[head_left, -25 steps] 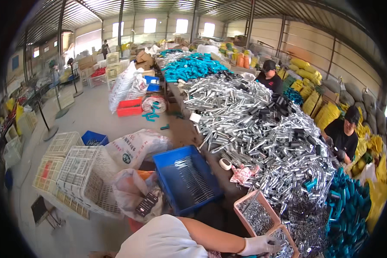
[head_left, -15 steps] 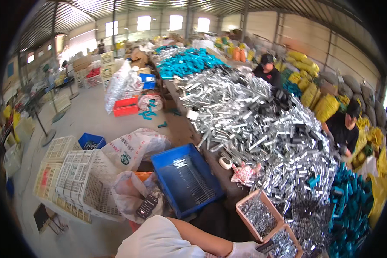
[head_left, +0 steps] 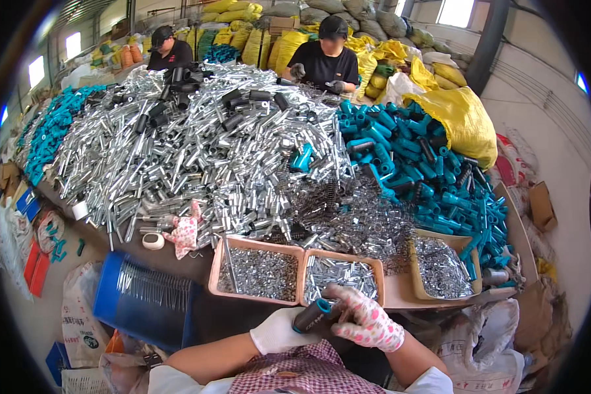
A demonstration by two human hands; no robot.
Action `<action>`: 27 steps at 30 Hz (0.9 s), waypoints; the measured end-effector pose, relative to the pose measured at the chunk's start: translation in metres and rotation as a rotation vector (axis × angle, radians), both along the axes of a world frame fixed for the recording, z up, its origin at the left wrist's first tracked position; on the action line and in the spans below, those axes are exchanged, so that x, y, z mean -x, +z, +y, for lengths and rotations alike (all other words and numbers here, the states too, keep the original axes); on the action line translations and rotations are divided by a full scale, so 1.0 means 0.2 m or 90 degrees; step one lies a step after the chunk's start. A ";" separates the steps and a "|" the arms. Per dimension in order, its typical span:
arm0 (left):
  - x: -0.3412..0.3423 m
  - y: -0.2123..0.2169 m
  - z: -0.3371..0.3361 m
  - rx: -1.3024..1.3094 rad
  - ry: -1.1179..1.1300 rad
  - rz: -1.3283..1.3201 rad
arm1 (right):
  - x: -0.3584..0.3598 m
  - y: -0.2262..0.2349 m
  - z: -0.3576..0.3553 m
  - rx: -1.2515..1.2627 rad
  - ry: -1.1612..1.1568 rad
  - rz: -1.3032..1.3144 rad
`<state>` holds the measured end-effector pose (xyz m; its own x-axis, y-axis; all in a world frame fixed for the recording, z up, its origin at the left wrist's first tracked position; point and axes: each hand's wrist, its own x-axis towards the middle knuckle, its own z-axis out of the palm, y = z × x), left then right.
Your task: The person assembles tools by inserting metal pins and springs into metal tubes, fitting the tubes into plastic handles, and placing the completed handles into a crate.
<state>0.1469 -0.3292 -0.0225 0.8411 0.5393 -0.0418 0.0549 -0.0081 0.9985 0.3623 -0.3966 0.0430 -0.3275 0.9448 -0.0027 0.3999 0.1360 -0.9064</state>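
My left hand [head_left: 279, 333], in a white glove, is closed around a black plastic tool handle [head_left: 314, 316] with a teal end, held tilted in front of my apron. Right beside it is my right hand [head_left: 372, 323], in a pink-patterned white glove with darkened fingertips. Its fingers are bent together by the handle; any small part between them is hidden. Just beyond my hands stands a pinkish tray of small metal pins [head_left: 310, 256]. To its left is a similar tray of tiny metal parts [head_left: 211, 289].
A large heap of shiny metal tubes [head_left: 230, 157] covers the table, with teal handles [head_left: 433, 197] on the right. A blue bin [head_left: 105, 289] holds thin rods at left. A cream tray [head_left: 417, 276] of small parts stands right. Two co-workers [head_left: 322, 62] are across the heap.
The view has swung to the right. Both my hands now show together at the front with the black handle; before, only my left arm and glove were seen, by the tray of pins.
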 end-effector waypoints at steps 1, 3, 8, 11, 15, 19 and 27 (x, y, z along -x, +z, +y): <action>0.00 0.01 0.02 0.002 -0.002 -0.002 | 0.03 0.05 0.03 -0.167 0.043 -0.130; 0.02 0.05 0.03 -0.131 -0.050 0.129 | 0.07 0.04 0.06 -0.181 0.126 -0.230; 0.10 0.02 0.10 -0.104 -0.084 0.203 | 0.16 0.06 0.18 -0.135 0.148 -0.229; 0.18 0.03 0.07 -0.165 0.032 0.126 | 0.18 0.14 0.32 -0.136 0.215 -0.243; 0.27 -0.02 0.07 -0.183 0.086 0.218 | 0.20 0.12 0.64 -0.199 0.073 -0.256; 0.32 -0.04 0.02 -0.165 0.084 0.229 | 0.33 0.08 0.79 -0.314 0.187 -0.437; 0.37 -0.08 -0.04 -0.183 0.068 0.233 | 0.53 -0.27 0.99 -0.412 0.409 -0.735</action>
